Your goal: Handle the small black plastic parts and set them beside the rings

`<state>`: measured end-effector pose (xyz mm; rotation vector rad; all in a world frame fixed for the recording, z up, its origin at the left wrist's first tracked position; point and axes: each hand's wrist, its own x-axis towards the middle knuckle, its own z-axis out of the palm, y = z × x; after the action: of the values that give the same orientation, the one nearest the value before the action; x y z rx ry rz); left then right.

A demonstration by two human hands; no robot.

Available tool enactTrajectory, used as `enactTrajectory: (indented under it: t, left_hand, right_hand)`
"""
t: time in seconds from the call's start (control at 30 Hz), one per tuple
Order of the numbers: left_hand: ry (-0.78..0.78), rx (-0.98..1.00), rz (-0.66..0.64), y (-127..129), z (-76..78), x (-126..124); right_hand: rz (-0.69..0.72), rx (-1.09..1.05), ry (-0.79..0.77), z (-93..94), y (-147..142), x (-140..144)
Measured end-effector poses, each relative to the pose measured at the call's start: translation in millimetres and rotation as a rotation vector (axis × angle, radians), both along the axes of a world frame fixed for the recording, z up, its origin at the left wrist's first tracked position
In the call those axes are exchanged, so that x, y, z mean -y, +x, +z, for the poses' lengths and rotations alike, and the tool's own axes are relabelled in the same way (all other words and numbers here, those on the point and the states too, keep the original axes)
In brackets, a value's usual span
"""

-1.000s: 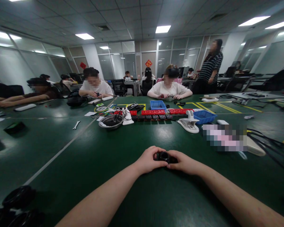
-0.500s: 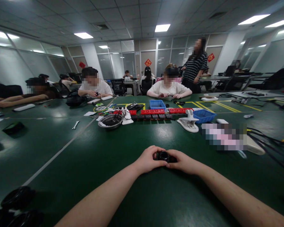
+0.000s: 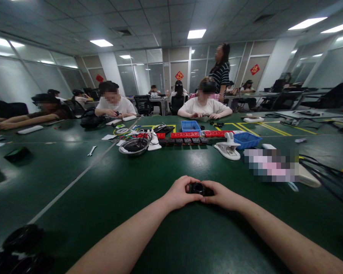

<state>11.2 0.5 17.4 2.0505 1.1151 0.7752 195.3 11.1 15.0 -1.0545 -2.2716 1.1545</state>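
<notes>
Near the middle of the dark green desk [image 3: 108,213], we hold a small black round part [image 3: 198,188] between our left hand [image 3: 179,194] and right hand [image 3: 221,195], both closed around it.

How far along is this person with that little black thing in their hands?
Nothing looks finished that I can tell. In hand: the left hand and right hand grip a small black round part above the green table. Left: more black round parts lie at the near left edge.

Bare green table [image 3: 108,198] around; white clamp [image 3: 228,149] far ahead.
</notes>
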Motion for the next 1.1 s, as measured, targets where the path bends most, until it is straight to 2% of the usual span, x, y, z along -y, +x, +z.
enactTrajectory:
  t: [0.1, 0.17, 0.3, 0.37, 0.47, 0.67, 0.8, 0.93, 1.1]
  left_hand:
    - [0.006, 0.004, 0.070, 4, -1.0, 2]
    - [0.014, 0.007, 0.134, 8, -1.4, 4]
    - [0.041, -0.005, 0.262, 13, -1.9, 6]
    - [0.057, -0.012, 0.273, 12, -2.1, 5]
    - [0.061, -0.021, 0.232, 7, -1.9, 3]
    - [0.020, 0.027, -0.003, -3, -1.4, -4]
    - [-0.044, 0.074, -0.055, -4, -1.4, -6]
    - [-0.053, 0.076, -0.057, -4, -1.0, -5]
    - [-0.060, 0.074, -0.054, -4, -2.0, -5]
  right_hand:
    - [-0.064, 0.035, 0.008, -2.3, -2, 0]
    - [-0.169, 0.108, 0.053, -5.5, -8, 2]
    - [-0.443, 0.324, 0.250, -11.4, -23, 9]
    - [-0.489, 0.407, 0.310, -11.8, -28, 13]
    - [-0.446, 0.440, 0.302, -8.8, -27, 15]
    - [-0.124, 0.222, 0.253, 1.4, -9, 11]
    - [0.003, 0.156, 0.157, 5.1, -2, 5]
    - [0.048, 0.110, 0.110, 6.7, -2, 2]
    - [0.046, 0.125, 0.145, 7.2, -4, 2]
